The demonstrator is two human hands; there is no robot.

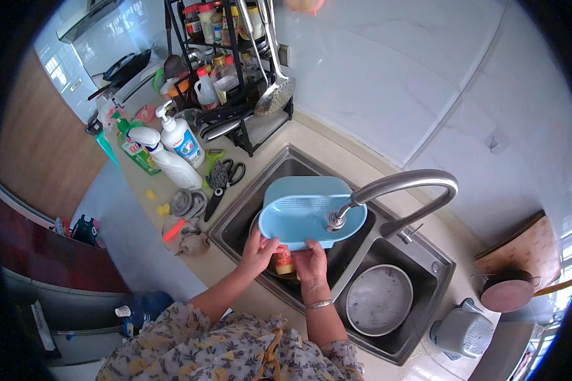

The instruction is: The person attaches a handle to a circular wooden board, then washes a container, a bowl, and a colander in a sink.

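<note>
A light-blue plastic oval basin (299,223) with a perforated strip along its far inner side is over the left sink bowl. My left hand (259,251) grips its near rim at the left, thumb and fingers closed on the edge. Closed on the same rim, a little further right, is my right hand (311,261), with a silver bangle on its wrist. Between my hands, under the rim, shows a red and yellow object (283,260), partly hidden, its kind unclear. The curved metal faucet (419,178) ends over the basin's inside; I cannot make out running water.
A round pan (379,300) sits in the right sink bowl. Left of the sink lie black-handled scissors (222,187), beside white spray and pump bottles (182,141). A black rack (240,108) holds seasonings and hanging ladles. A clear pitcher (465,331) stands at the right.
</note>
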